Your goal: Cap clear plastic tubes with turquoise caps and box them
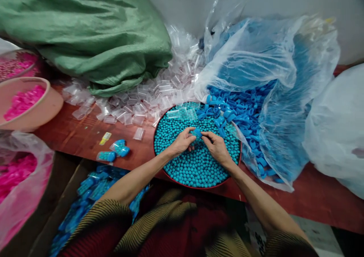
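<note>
My left hand (183, 141) is closed around a small clear container with turquoise in it, largely hidden by the fingers. A blue cap (196, 133) sits at the container's top end, and my right hand (215, 146) pinches its side. Whether the cap is fully seated I cannot tell. Both hands are above a round red-rimmed tray full of turquoise beads (199, 170). Clear empty containers (182, 114) and several loose blue caps (224, 118) lie on the beads at the tray's far side.
Clear containers (162, 94) are heaped behind the tray, beside a green sack (113, 41). A plastic bag of blue caps (250, 105) spills at right. Filled capped containers (121, 148) lie left on the red table (71, 135); a box below holds more (93, 185). Pink pieces fill a basin (25, 101).
</note>
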The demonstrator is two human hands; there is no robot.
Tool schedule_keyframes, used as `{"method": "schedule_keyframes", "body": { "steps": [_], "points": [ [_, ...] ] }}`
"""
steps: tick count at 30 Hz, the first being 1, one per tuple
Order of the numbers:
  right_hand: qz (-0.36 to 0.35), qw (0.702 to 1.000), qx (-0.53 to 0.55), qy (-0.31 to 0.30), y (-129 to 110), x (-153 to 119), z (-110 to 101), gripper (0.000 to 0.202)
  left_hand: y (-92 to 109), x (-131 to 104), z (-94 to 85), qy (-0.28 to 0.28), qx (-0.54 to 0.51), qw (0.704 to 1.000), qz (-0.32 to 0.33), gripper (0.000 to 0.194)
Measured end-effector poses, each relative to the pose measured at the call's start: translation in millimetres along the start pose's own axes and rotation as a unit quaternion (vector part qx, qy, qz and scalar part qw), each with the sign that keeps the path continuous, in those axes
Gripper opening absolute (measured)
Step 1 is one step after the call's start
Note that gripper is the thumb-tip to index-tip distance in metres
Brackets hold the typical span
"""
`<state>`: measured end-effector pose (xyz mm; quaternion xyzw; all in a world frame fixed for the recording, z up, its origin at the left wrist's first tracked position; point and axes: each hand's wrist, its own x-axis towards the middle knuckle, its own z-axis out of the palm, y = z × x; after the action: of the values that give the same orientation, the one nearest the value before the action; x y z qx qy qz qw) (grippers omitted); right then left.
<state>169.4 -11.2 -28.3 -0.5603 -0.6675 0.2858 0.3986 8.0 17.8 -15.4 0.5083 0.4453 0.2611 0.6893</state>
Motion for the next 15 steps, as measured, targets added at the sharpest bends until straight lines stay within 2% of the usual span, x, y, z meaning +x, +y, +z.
{"method": "schedule_keyframes", "body": {
  "steps": [2, 4, 9, 12, 15],
  "points": [
    [0.017, 1.000, 0.022, 0.009, -2.0, -0.7, -0.4, 0.022, 0.3, -2.4, 2.0, 0.007, 0.000, 1.000, 0.015, 0.049],
    [0.020, 0.999, 0.037, -0.006, -2.7, 0.7, -3.4, 0.022, 0.2, -4.3, 2.7, 0.010, 0.005, 1.000, 0.028, 0.052],
    [0.000, 0.991, 0.072, -0.113, -2.2, 8.7, -17.6, 0.021, -2.0, -6.0, 2.7, 0.008, -0.002, 0.998, 0.058, 0.036],
    [-0.008, 0.988, 0.076, -0.138, -6.2, 12.0, -24.1, 0.020, -0.9, -6.7, 4.0, 0.026, 0.005, 0.997, 0.066, 0.030],
    [0.037, 0.978, 0.130, -0.160, -9.3, 14.9, -28.6, 0.022, 5.4, -8.0, 2.1, 0.032, -0.003, 0.998, 0.051, 0.031]
  ]
}}
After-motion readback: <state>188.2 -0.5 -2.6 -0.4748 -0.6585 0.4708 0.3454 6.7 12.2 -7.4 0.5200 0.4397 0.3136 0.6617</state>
